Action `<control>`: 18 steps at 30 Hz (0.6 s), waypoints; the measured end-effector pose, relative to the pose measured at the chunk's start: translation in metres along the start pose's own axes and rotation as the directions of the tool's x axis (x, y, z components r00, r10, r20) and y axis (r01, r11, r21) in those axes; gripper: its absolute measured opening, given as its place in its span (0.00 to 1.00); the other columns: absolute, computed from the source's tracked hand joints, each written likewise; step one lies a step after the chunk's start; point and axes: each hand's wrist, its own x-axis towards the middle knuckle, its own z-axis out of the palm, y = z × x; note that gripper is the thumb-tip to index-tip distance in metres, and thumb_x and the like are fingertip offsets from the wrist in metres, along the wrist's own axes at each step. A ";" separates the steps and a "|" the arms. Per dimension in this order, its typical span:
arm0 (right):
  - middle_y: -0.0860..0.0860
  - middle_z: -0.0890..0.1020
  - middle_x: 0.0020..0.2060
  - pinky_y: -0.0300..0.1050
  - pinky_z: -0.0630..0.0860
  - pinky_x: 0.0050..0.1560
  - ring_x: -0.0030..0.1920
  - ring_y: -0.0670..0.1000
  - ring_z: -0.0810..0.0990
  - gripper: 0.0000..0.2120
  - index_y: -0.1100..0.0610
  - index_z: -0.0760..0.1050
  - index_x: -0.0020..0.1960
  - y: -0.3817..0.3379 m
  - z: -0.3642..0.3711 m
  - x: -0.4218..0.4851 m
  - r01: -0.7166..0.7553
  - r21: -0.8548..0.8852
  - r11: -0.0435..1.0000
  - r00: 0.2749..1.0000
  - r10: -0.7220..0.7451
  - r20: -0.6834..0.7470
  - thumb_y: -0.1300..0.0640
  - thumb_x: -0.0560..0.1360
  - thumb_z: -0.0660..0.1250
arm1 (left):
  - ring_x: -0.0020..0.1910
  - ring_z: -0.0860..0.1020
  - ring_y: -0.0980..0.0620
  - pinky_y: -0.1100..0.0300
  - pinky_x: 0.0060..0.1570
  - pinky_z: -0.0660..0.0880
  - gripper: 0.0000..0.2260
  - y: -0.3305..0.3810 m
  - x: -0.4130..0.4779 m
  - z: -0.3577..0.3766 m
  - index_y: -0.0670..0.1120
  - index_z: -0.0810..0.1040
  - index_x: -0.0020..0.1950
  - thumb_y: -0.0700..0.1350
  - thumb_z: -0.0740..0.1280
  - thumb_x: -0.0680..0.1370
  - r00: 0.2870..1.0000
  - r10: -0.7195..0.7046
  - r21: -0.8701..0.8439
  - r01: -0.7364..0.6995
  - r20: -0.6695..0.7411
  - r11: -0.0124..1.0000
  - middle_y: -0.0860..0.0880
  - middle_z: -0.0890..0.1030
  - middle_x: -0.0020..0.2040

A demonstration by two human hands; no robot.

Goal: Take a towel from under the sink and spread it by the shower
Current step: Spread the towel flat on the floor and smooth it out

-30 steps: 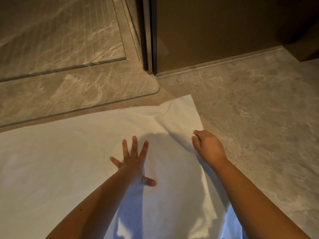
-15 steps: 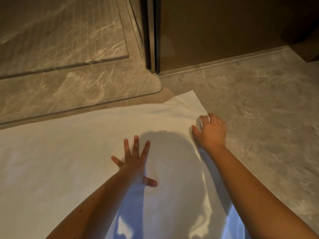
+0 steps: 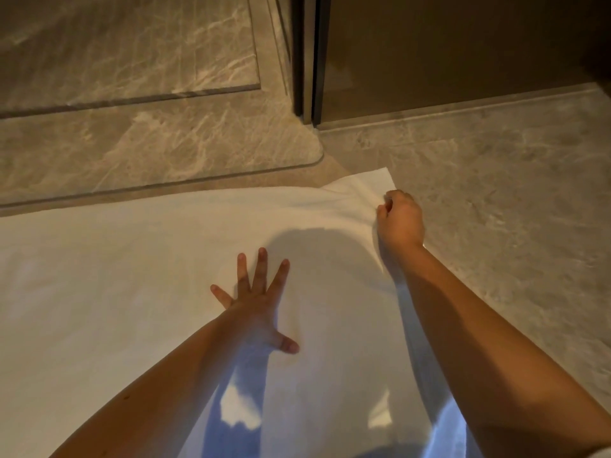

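A large white towel [image 3: 132, 276] lies spread flat on the grey stone floor, its far edge running along the raised marble shower threshold [image 3: 158, 150]. My left hand [image 3: 258, 302] presses flat on the towel's middle, fingers spread wide. My right hand [image 3: 400, 219] is at the towel's far right corner, fingers curled and pinching the fabric near the edge; small creases fan out from the pinch.
A dark metal post of the shower screen [image 3: 305, 57] stands at the threshold's right end, with a brown panel [image 3: 446, 51] beside it. Grey marble floor [image 3: 496, 193] stretches to the right of the towel. Inside the shower lies a recessed marble floor [image 3: 115, 44].
My right hand has slid along the towel's right edge toward the far corner and closed on the fabric, flattening the folded corner. The left hand has stayed pressed in place.
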 end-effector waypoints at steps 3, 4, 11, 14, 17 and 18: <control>0.62 0.71 0.61 0.54 0.70 0.57 0.60 0.62 0.69 0.18 0.59 0.67 0.65 0.003 0.001 0.005 0.054 -0.158 0.986 0.994 -0.039 0.099 0.58 0.76 0.61 | 0.59 0.17 0.42 0.22 0.58 0.39 0.63 0.000 0.000 -0.001 0.58 0.18 0.59 0.65 0.74 0.58 1.000 0.003 0.000 -0.003 0.009 1.000 0.51 0.14 0.59; 0.62 0.70 0.61 0.54 0.70 0.57 0.61 0.63 0.69 0.18 0.59 0.66 0.65 0.003 0.001 0.007 0.054 -0.176 0.983 0.992 -0.033 0.124 0.57 0.76 0.61 | 0.59 0.17 0.42 0.22 0.58 0.39 0.63 0.000 0.000 -0.001 0.57 0.18 0.59 0.65 0.74 0.58 1.000 0.005 0.001 -0.005 0.012 1.000 0.51 0.14 0.59; 0.61 0.79 0.45 0.46 0.65 0.40 0.42 0.60 0.75 0.06 0.62 0.72 0.48 0.005 0.002 -0.001 0.106 -0.100 0.989 0.994 -0.103 0.041 0.61 0.75 0.59 | 0.58 0.16 0.42 0.22 0.57 0.37 0.63 -0.001 -0.001 0.000 0.57 0.18 0.60 0.65 0.74 0.58 1.000 0.018 -0.010 -0.018 -0.008 1.000 0.51 0.13 0.58; 0.58 0.79 0.41 0.44 0.64 0.39 0.38 0.57 0.73 0.05 0.59 0.71 0.46 0.006 0.003 -0.012 0.110 0.066 0.992 0.985 -0.100 -0.138 0.59 0.75 0.58 | 0.58 0.16 0.42 0.22 0.57 0.38 0.63 -0.002 0.001 0.001 0.58 0.17 0.59 0.65 0.74 0.58 1.000 0.020 -0.011 -0.020 -0.009 1.000 0.52 0.12 0.57; 0.58 0.80 0.42 0.44 0.65 0.41 0.40 0.59 0.76 0.06 0.59 0.72 0.49 0.002 -0.001 -0.013 0.131 0.132 0.983 0.960 -0.092 -0.266 0.59 0.75 0.59 | 0.57 0.15 0.41 0.21 0.57 0.38 0.63 -0.002 0.001 0.001 0.57 0.17 0.59 0.66 0.74 0.58 1.000 0.015 -0.002 -0.015 -0.007 1.000 0.51 0.12 0.57; 0.59 0.80 0.43 0.45 0.65 0.41 0.41 0.60 0.76 0.06 0.59 0.72 0.50 0.000 -0.002 -0.011 0.123 0.115 0.986 0.958 -0.088 -0.273 0.59 0.75 0.59 | 0.57 0.15 0.41 0.21 0.56 0.38 0.63 -0.002 0.001 0.001 0.57 0.17 0.59 0.66 0.74 0.58 1.000 0.014 -0.004 -0.014 -0.004 1.000 0.51 0.12 0.57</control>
